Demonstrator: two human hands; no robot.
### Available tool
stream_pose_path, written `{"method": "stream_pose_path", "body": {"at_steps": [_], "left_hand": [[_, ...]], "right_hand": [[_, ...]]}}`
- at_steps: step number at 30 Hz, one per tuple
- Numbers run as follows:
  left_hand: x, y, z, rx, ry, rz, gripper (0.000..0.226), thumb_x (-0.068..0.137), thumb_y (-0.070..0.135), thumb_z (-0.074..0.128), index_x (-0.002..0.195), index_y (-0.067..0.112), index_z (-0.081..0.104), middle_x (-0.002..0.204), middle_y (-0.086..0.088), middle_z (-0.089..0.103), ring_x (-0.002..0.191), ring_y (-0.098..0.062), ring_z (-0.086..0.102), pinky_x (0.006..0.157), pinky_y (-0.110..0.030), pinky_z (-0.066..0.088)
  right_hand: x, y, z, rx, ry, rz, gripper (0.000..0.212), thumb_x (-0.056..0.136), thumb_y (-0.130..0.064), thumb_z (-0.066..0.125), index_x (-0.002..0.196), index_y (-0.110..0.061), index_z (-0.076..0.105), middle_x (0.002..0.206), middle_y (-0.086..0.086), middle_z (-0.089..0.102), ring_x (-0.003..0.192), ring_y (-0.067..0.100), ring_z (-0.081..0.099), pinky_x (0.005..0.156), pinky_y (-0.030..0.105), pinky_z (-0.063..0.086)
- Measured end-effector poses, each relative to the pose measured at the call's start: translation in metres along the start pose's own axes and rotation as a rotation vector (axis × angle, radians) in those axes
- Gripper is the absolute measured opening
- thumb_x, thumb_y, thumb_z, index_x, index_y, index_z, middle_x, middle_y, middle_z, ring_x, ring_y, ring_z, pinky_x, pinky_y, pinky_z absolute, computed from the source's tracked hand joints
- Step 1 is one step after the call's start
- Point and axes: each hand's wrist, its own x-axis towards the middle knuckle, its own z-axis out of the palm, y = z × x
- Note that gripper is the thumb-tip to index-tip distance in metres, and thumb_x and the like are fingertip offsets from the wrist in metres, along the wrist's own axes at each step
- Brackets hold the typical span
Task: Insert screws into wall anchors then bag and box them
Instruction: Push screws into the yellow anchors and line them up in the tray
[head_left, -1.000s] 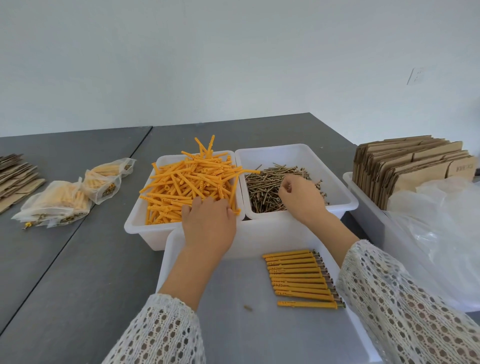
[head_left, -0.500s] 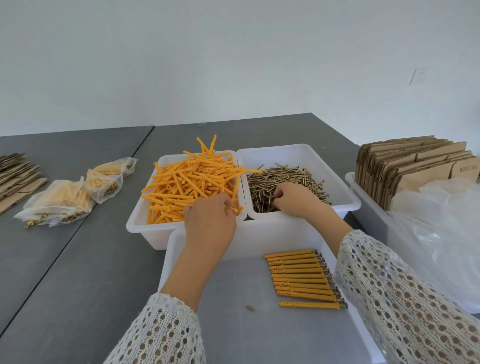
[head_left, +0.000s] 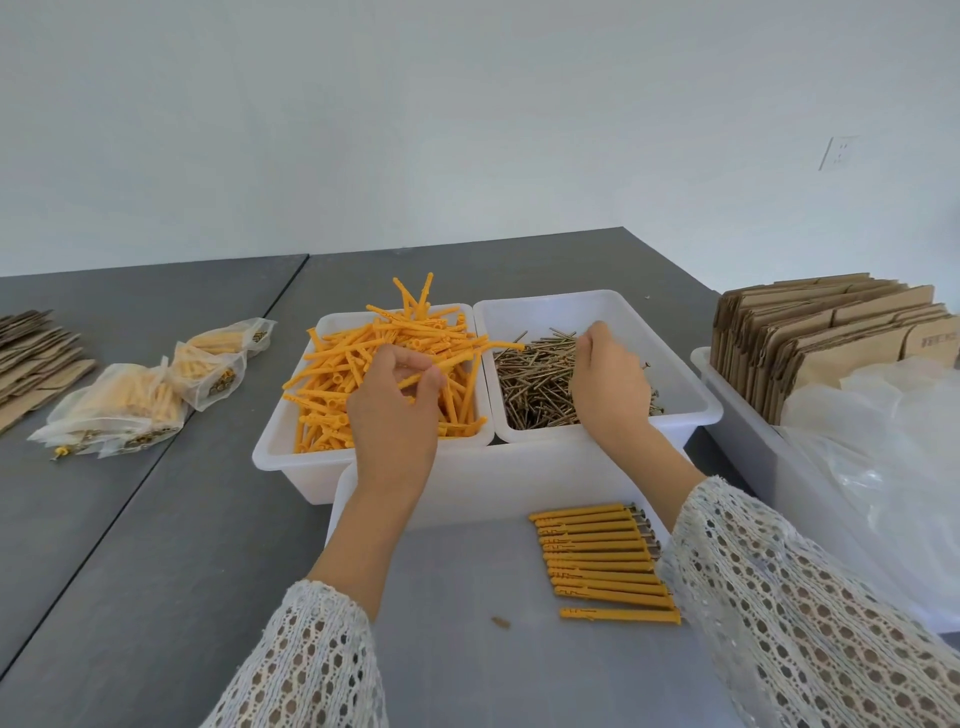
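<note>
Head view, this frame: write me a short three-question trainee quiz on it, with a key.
1. True or false: the left hand pinches an orange anchor.
2. The right hand is over which bin? A) anchor bin B) screw bin C) bin of flat cartons
3. Fill in: the assembled anchors lie in a ___ in the near tray.

Key: 1 true; 2 B; 3 row.
</note>
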Motion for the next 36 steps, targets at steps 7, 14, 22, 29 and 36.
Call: {"method": "stream_pose_path", "body": {"at_steps": [7, 14, 22, 29, 36], "left_hand": [[-0.003, -0.006, 0.006, 0.069, -0.174, 0.055, 0.017, 0.092, 0.012, 0.069, 0.094, 0.025, 0.058, 0.088, 0.013, 0.073, 0.084, 0.005, 0.067, 0.066, -0.008, 0.045], [-0.009, -0.006, 0.012, 0.232, -0.281, 0.165, 0.013, 0.095, 0.017, 0.066, 0.100, 0.027, 0.058, 0.092, 0.009, 0.074, 0.081, -0.003, 0.067, 0.066, -0.017, 0.046], [-0.010, -0.007, 0.012, 0.227, -0.288, 0.168, 0.012, 0.095, 0.016, 0.066, 0.101, 0.026, 0.060, 0.093, 0.008, 0.074, 0.088, -0.006, 0.069, 0.074, -0.035, 0.057], [-0.010, -0.004, 0.017, 0.087, -0.326, 0.122, 0.011, 0.095, 0.012, 0.064, 0.095, 0.023, 0.062, 0.085, 0.014, 0.074, 0.081, 0.001, 0.068, 0.072, -0.022, 0.053], [-0.018, 0.029, 0.011, -0.337, -0.668, 0.008, 0.008, 0.099, 0.014, 0.058, 0.100, 0.021, 0.063, 0.094, 0.009, 0.077, 0.080, -0.003, 0.064, 0.070, -0.019, 0.043]], "right_hand": [[-0.002, -0.014, 0.002, 0.688, 0.005, 0.114, 0.032, 0.107, -0.024, 0.027, 0.080, -0.011, 0.039, 0.076, 0.010, 0.041, 0.070, 0.023, 0.037, 0.066, 0.038, 0.036], [0.000, -0.010, 0.001, 0.682, 0.011, 0.149, 0.033, 0.107, -0.025, 0.026, 0.082, -0.010, 0.041, 0.077, 0.012, 0.043, 0.070, 0.025, 0.039, 0.066, 0.041, 0.039], [-0.001, -0.011, -0.002, 0.627, -0.013, 0.048, 0.032, 0.107, -0.021, 0.028, 0.084, -0.005, 0.043, 0.073, 0.008, 0.041, 0.067, 0.021, 0.037, 0.063, 0.037, 0.035], [-0.006, -0.018, -0.012, 0.739, -0.317, -0.150, 0.055, 0.108, -0.035, 0.024, 0.095, -0.003, 0.068, 0.063, 0.008, 0.053, 0.043, 0.011, 0.041, 0.044, 0.021, 0.035], [0.024, 0.008, -0.026, 1.006, -0.207, 0.529, 0.057, 0.107, -0.045, 0.021, 0.092, -0.013, 0.065, 0.067, 0.004, 0.055, 0.045, 0.016, 0.041, 0.049, 0.026, 0.039]]}}
